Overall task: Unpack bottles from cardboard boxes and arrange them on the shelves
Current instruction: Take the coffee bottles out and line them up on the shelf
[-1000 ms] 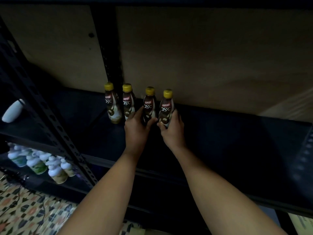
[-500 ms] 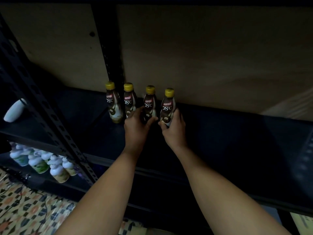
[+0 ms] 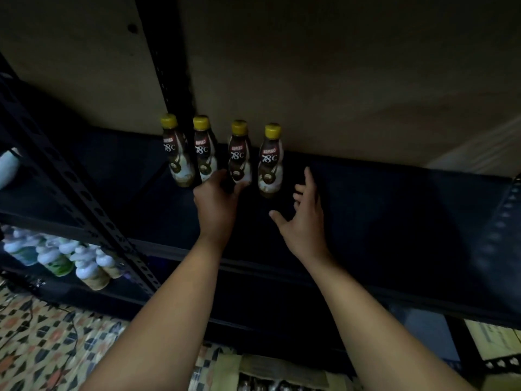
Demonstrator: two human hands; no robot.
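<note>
Several brown coffee bottles with yellow caps stand in a row at the back of a dark shelf [image 3: 394,210]. My left hand [image 3: 217,201] grips the base of the third bottle [image 3: 239,153] from the left. The fourth bottle [image 3: 270,162] stands free on the right end of the row. My right hand [image 3: 303,215] hovers just right of it with fingers spread, holding nothing. The two leftmost bottles [image 3: 176,153] [image 3: 205,150] stand untouched by the black upright post.
A slotted black post [image 3: 84,198] slants down the left. Pale bottles [image 3: 56,258] crowd a lower shelf at left. An open cardboard box [image 3: 270,373] lies at the bottom edge on the patterned floor [image 3: 42,342]. A wooden back panel rises behind the shelf.
My right hand has let go of the fourth bottle and drawn back to the right, fingers spread. My left hand still holds the third bottle.
</note>
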